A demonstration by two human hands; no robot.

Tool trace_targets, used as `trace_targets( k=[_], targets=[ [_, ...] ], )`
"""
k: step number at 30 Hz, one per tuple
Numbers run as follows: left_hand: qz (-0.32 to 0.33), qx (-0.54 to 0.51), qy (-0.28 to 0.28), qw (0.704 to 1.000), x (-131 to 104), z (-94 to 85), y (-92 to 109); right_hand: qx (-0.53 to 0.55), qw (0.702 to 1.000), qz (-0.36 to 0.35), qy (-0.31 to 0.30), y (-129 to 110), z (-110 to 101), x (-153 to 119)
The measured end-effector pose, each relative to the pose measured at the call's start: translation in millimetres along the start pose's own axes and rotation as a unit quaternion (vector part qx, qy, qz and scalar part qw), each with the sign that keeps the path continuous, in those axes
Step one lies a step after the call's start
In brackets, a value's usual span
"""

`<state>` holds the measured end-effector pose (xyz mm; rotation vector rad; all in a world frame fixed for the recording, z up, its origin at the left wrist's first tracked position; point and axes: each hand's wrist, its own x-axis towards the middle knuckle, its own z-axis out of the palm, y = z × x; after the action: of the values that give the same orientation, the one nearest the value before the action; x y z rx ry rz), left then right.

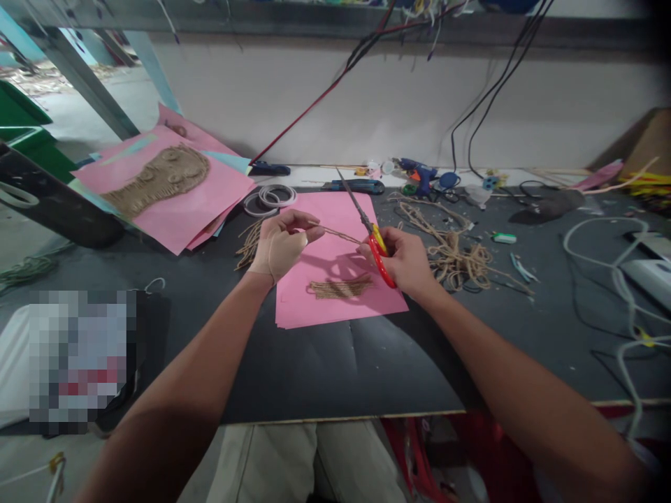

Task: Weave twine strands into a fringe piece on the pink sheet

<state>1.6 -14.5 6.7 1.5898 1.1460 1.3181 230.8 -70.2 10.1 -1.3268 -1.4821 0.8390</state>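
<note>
Across the black bench (335,370), twine (338,232) runs sideways from my pinching left hand (280,244) to my right hand (407,260), curled round scissors (370,225).

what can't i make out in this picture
Head view, cord: its end at the right hand is too small to tell, with fingers and scissors crowding it.
Head view, strands: their right part is hidden behind the left hand.
Head view, white thing at lower left: mostly covered by pixel blocks.
Head view, white device: cut off by the right edge.
</note>
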Motion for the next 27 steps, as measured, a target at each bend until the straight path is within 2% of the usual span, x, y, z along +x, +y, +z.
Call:
trace_targets(
  k=[13,18,22,27],
  targets=[
    [-0.007,-0.026,-0.019,0.999,-0.6,-1.5,2.2,-0.017,1.000,-0.019,-0.009,7.5,-1.7,1.9],
    [0.033,0.016,-0.022,0.999,-1.7,-1.8,-0.1,-0.024,0.999,-0.021,-0.002,10.6,-4.3,4.7],
    [0.037,0.041,-0.011,0.998,-2.9,-2.4,0.3,-0.029,0.999,-0.022,0.000,13.8,-6.7,6.4],
    [0.028,0.017,-0.043,0.999,-4.3,-3.0,4.6,-0.058,0.998,-0.032,-0.002,15.8,-9.2,7.5]
  ],
)
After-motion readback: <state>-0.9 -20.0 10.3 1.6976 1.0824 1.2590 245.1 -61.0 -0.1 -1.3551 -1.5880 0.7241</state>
